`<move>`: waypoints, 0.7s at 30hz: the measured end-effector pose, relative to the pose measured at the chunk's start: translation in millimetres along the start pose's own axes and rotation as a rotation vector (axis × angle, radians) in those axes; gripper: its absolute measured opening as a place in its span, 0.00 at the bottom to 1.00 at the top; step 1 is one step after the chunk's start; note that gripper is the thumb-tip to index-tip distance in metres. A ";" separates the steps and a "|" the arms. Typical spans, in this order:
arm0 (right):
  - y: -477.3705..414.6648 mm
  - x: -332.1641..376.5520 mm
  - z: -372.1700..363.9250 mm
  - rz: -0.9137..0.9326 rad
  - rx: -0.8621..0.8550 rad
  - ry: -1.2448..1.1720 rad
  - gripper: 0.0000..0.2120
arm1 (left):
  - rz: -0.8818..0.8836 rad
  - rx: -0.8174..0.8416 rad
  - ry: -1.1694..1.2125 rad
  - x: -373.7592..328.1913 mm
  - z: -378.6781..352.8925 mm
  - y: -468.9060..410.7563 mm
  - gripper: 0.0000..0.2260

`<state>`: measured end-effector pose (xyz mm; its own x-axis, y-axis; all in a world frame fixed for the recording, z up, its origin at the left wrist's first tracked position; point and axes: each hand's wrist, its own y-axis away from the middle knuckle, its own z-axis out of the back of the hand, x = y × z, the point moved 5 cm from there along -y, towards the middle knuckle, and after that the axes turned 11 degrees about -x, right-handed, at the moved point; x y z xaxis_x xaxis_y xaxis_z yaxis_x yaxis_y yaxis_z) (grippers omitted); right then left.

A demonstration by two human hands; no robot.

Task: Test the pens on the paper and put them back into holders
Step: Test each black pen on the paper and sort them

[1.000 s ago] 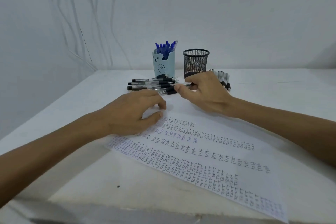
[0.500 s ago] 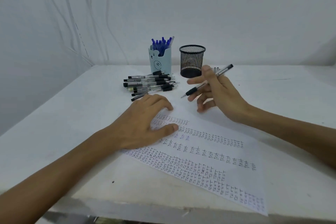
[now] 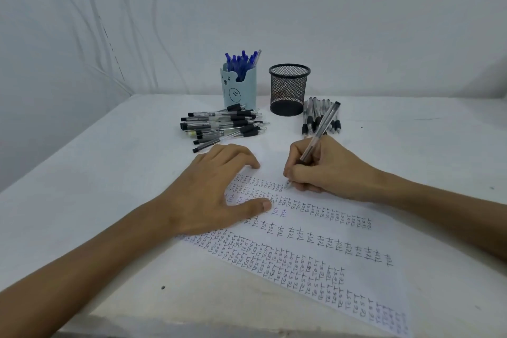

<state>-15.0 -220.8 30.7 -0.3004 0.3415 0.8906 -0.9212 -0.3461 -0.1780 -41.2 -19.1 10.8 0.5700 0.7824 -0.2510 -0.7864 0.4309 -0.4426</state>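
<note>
Lowered the pen [image 3: 319, 132] from mid-air to the paper [image 3: 356, 269] within half a second, the tip touching the end of the top inked row. Slim, clear-barrelled, dark-gripped; pinched in a writing grip by the right hand [image 3: 334, 173]. Pressed the thin sheet flat with the left hand [image 3: 208, 195], fingers spread. Looked like testing just starting, with the return to a holder still due. Further back on the matte tabletop [image 3: 109, 200]: loose pile [image 3: 222, 126] of like pens, pale blue holder [image 3: 238, 90] of blue pens, round black mesh holder [image 3: 288, 90], seemingly empty.

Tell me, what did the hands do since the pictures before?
The right hand took a black pen from the bigger pile, lifted it, then lowered its tip onto the paper in a writing grip. The left hand stayed resting on the paper; the bear holder and mesh holder stayed put.
</note>
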 end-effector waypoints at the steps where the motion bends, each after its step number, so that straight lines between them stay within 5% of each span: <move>1: 0.5 0.5 -0.4 0.014 -0.015 -0.004 0.05 | -0.001 0.002 -0.003 -0.1 -0.1 0.2 0.33; 21: 5.4 4.2 -4.0 0.042 -0.023 0.020 0.06 | -0.003 -0.003 -0.002 0.5 -0.4 2.3 0.32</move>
<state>-22.3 -217.7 31.8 -0.3431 0.3443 0.8739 -0.9132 -0.3399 -0.2246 -42.6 -17.9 9.3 0.5717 0.7822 -0.2478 -0.7840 0.4318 -0.4459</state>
